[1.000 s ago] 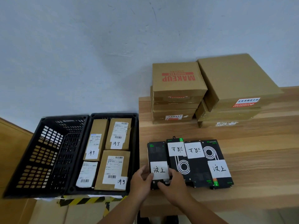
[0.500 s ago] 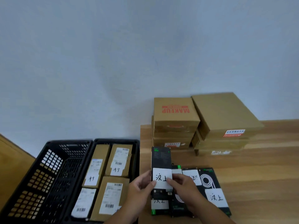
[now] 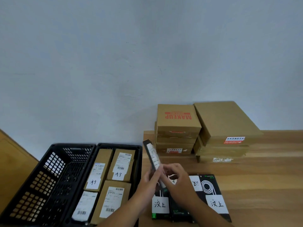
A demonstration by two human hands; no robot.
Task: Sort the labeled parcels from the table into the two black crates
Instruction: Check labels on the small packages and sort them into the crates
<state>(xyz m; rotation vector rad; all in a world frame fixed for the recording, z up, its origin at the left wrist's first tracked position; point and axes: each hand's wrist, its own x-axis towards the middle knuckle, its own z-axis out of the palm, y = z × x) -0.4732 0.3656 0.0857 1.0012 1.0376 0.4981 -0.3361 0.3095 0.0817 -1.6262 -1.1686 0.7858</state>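
Nearest the camera, the row of black parcels (image 3: 190,202) lies flat on the wooden surface (image 3: 262,185), their white handwritten labels facing up, and every place here is given from that row. Just above its left end the left hand (image 3: 150,182) and right hand (image 3: 177,182) meet around one lifted black parcel (image 3: 151,155): both are closed on its lower end, fingers curled against its two broad faces, so it stands on edge with its long axis running up and away, leaning left toward the crates. It is clear of the surface (only its thin labelled side shows, too blurred to read). To the left of the row, off the surface's edge, sits the filled black crate (image 3: 139,161), holding four brown labelled boxes (image 3: 118,166), and beyond that the empty black crate (image 3: 49,177), farther left. The left hand is the nearer one to both crates, so the coming move is probably a leftward carry led by it. Behind the row, against the wall, the stacked cardboard boxes (image 3: 213,128) wait.
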